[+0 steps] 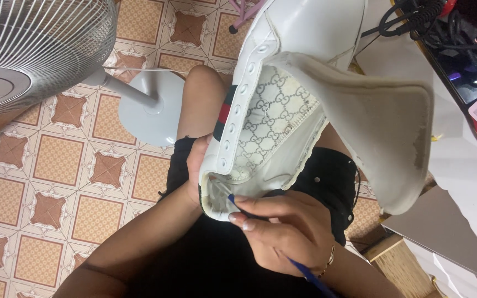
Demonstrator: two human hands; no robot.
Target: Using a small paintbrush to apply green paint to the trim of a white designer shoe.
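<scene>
A white leather sneaker with a patterned lining is held in front of me, its white sole peeled away from the upper. My left hand grips the sneaker's side from below, next to the row of eyelets. My right hand pinches a thin blue-handled brush, whose tip touches the inside of the shoe's lower end. A bracelet circles my right wrist.
A white pedestal fan with a round base stands on the patterned tile floor at left. A table with black cables lies at right. My lap in black shorts is under the shoe.
</scene>
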